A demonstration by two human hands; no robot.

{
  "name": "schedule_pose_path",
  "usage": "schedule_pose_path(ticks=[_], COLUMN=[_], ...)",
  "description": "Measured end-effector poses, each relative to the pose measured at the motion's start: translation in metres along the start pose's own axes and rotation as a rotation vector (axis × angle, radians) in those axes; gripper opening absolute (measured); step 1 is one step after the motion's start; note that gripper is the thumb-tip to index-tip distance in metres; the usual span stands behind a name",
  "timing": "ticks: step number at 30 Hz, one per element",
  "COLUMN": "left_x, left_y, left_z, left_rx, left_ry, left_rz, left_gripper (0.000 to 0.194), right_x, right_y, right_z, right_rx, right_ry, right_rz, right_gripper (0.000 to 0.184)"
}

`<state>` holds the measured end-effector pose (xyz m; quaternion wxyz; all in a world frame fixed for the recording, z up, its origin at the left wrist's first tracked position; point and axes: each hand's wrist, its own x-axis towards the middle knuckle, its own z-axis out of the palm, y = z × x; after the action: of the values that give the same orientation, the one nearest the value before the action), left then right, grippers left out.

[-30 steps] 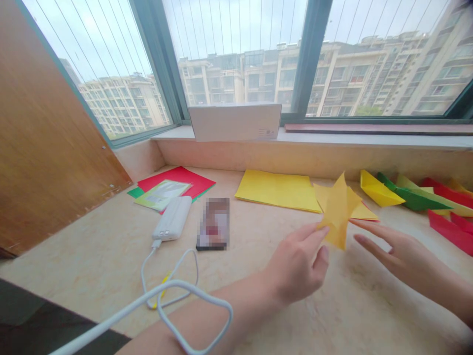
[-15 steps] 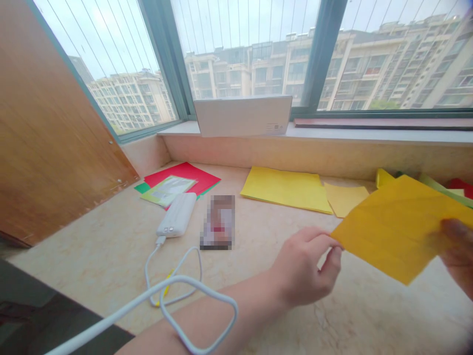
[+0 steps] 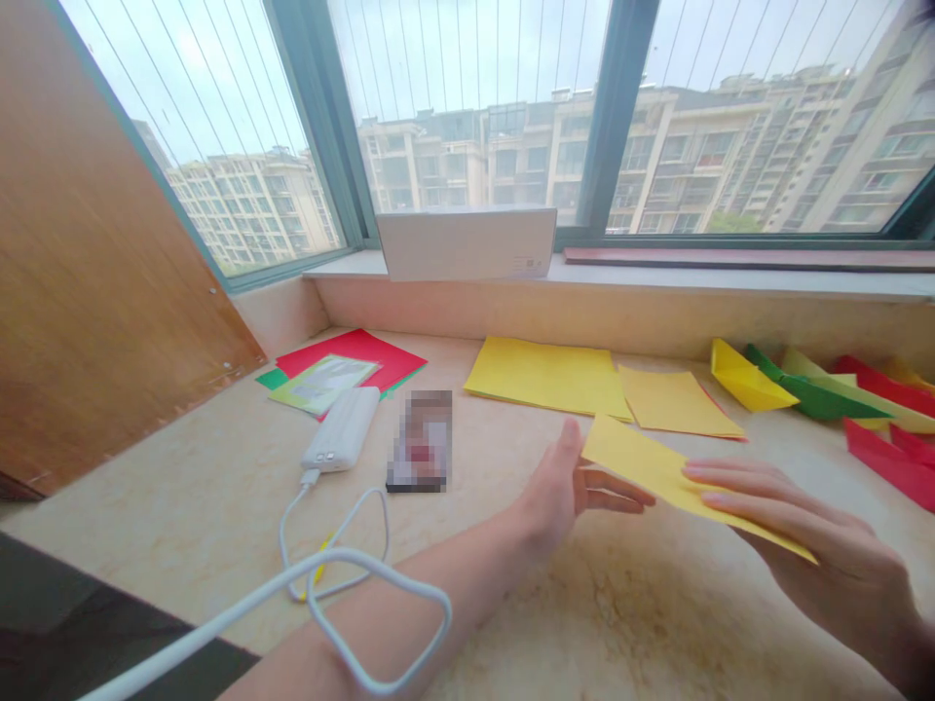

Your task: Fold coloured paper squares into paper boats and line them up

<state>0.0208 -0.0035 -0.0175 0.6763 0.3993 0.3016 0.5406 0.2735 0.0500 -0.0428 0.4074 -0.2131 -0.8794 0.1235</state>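
Observation:
A yellow sheet of paper (image 3: 650, 469) is held slanted above the tabletop; whether it is folded I cannot tell. My right hand (image 3: 825, 555) has its fingers flat across the top of the sheet near its right end, with the thumb hidden underneath. At the other end, my left hand (image 3: 559, 487) is open beside and under the paper. Its thumb points up clear of the left edge, and its fingers stretch out below. Just behind the sheet lies a small pile of pale yellow paper (image 3: 679, 402), next to a larger yellow stack (image 3: 547, 375).
Folded paper boats in yellow (image 3: 749, 378), green (image 3: 818, 391) and red (image 3: 887, 458) stand at the right. On the left are red paper (image 3: 380, 355), a white power bank (image 3: 342, 428), its looping cable (image 3: 380, 560) and a blurred-out phone-like object (image 3: 422, 443). A white box (image 3: 467, 243) stands on the sill.
The sheet has gone from showing its broad face to a narrow slant, lower down. My left hand has released its corner pinch and spread its fingers; my right hand has come further into view.

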Motion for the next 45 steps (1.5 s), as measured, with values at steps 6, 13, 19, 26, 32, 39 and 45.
schedule_pose_path(ticks=[6,13,19,26,32,39,45], left_x=[0.001,0.005,0.005,0.006,0.006,0.003,0.000], left_y=[0.018,0.017,0.017,0.024,0.020,0.015,0.019], left_z=[-0.009,-0.024,-0.021,-0.016,-0.014,-0.011,-0.010], left_rx=[-0.074,0.087,0.169,0.169,0.213,0.239,0.280], left_ry=[0.016,0.085,0.170,0.197,0.150,0.042,0.095], left_rz=[-0.012,-0.131,-0.043,0.115,0.148,0.134,0.095], left_gripper=[0.071,0.041,0.043,0.047,0.047,0.042,0.051], right_x=[0.023,0.022,0.022,0.027,0.035,0.044,0.046], right_y=[-0.008,-0.004,-0.011,-0.015,-0.001,-0.018,-0.021], right_z=[-0.010,-0.011,-0.008,-0.011,0.001,0.010,0.012], right_rx=[-0.045,-0.116,-0.157,-0.110,0.113,0.834,0.831], right_ry=[-0.097,-0.151,-0.354,-0.355,0.087,0.030,0.081], right_rz=[-0.118,-0.209,-0.150,0.027,0.457,0.817,0.706], right_gripper=[0.040,0.046,0.054,0.052,0.046,0.085,0.043])
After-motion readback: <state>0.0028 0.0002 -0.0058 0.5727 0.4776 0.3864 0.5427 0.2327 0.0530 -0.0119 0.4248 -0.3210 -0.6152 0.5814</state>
